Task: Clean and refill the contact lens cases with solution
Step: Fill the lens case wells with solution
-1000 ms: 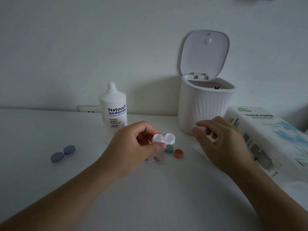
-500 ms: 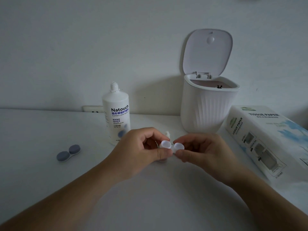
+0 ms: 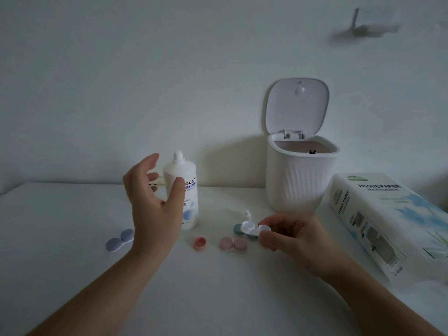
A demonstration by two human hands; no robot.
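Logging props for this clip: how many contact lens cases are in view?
4. A blue-grey capped case lies left of the left hand; a pink capped case sits centre; a white uncapped case is pinched by the right hand; a green case is partly hidden behind it.

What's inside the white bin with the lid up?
The bin stands open, showing a pinkish inner wall and one small dark thing at the rim. Its front wall hides the bottom, so whatever lies deeper cannot be seen.
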